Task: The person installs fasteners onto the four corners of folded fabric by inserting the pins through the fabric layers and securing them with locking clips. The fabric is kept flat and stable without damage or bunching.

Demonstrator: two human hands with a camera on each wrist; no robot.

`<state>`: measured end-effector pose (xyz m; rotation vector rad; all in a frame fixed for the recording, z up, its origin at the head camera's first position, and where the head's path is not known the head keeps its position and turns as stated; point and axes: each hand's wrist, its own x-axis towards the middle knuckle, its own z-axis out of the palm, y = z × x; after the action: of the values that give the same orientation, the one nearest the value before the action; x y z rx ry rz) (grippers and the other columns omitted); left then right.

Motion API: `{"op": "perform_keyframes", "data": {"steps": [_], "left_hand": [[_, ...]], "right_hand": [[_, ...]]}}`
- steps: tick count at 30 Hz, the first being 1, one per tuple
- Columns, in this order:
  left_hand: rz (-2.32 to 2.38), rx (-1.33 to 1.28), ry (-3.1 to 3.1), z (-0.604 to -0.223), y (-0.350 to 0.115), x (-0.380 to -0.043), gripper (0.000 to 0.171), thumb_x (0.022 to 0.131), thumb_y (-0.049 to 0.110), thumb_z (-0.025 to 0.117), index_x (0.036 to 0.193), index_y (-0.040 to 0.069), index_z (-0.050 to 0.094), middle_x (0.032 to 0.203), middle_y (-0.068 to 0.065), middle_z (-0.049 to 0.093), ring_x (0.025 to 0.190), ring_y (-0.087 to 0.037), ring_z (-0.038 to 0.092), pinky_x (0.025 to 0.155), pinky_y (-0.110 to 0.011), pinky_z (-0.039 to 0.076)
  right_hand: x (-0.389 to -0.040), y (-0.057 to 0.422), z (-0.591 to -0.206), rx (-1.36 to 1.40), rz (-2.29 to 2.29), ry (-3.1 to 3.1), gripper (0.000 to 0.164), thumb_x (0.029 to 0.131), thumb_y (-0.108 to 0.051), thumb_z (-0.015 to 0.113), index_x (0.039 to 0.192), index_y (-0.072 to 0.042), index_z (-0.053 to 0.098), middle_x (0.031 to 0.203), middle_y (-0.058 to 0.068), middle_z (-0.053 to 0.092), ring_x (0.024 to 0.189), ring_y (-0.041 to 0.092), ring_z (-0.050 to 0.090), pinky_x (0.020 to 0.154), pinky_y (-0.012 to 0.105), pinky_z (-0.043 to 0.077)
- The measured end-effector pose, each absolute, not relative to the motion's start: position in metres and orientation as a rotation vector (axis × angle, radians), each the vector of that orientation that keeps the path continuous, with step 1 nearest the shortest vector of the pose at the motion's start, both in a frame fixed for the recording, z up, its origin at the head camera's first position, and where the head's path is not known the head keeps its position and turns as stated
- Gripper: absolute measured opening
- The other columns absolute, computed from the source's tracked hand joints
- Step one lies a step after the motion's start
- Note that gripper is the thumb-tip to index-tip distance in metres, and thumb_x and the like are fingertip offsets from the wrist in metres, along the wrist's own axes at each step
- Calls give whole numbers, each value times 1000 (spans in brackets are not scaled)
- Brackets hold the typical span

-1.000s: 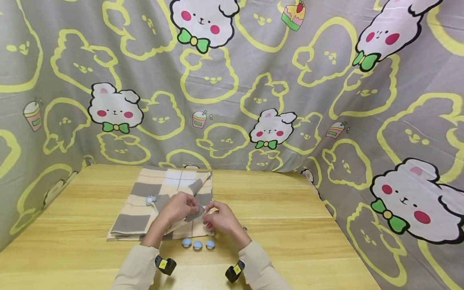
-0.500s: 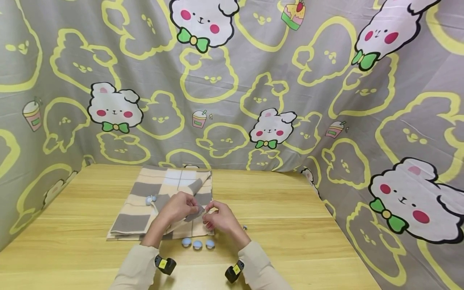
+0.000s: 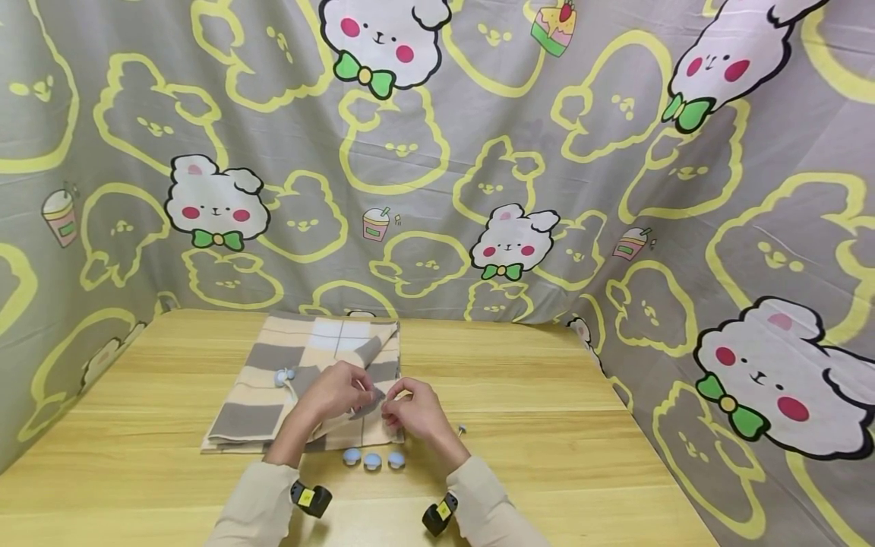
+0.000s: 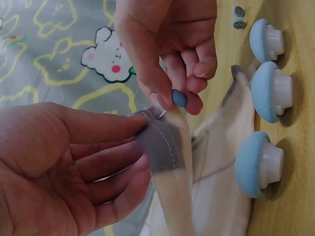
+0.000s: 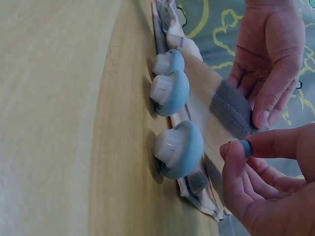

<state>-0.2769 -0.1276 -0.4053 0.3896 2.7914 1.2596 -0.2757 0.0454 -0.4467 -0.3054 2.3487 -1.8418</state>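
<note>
My left hand pinches the dark grey hemmed corner of a folded plaid cloth between thumb and fingers. The corner is lifted off the stack. Facing it, my right hand holds a small pin by its round blue head, between thumb and forefinger. The pin's thin metal point lies against the grey corner in the left wrist view; whether it pierces the fabric I cannot tell. In the right wrist view, the blue head shows between the right fingertips, close to the cloth edge.
Three mushroom-shaped clips with blue caps and white stems lie in a row before the cloth. Another blue mushroom piece sits on the cloth's left part. Small blue-headed pins lie on the wooden table right of my right hand.
Both hands stay almost in place. The right hand has shifted very slightly at the cloth corner, and its forearm has edged a little to the left.
</note>
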Motion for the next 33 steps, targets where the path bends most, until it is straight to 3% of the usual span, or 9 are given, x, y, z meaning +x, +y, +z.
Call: {"op": "perform_keyframes", "data": {"steps": [12,23,27,31,33], "left_hand": [[1224,427,2781,-404,-126,-275,7,77,7,74,71,10,72,59,-3,64,56,-23,61,52,-29,42],[1210,491,2757,-404,-131,-274,7,77,7,73,70,9,73,58,-1,62,54,-17,57,52,-29,41],[1242,564,2701,-402,-137,-275,14,84,13,70,73,5,72,65,-4,66,57,-21,61,54,-32,48],[1268,548,2691,-401,-142,-276,28,94,24,60,77,4,71,66,-7,66,59,-21,62,56,-33,49],[1281,534,2700,-401,-143,-276,28,95,23,59,80,4,71,66,-7,66,60,-21,62,56,-32,49]], "right_hand": [[-276,39,-451,-275,-1947,2290,7,80,5,61,81,-1,58,70,19,68,57,21,66,57,37,56],[-277,40,-451,-208,-2041,2099,9,81,7,60,89,9,57,72,15,66,59,14,63,59,28,55],[-279,42,-451,-198,-2058,2039,8,83,7,59,90,9,56,77,14,66,62,15,64,64,30,56],[-279,43,-451,-171,-2084,1998,10,82,7,59,92,9,56,80,14,67,66,16,65,67,30,55],[-279,44,-451,-165,-2091,1991,12,82,7,60,93,10,56,80,15,68,67,16,65,67,29,55]]}}
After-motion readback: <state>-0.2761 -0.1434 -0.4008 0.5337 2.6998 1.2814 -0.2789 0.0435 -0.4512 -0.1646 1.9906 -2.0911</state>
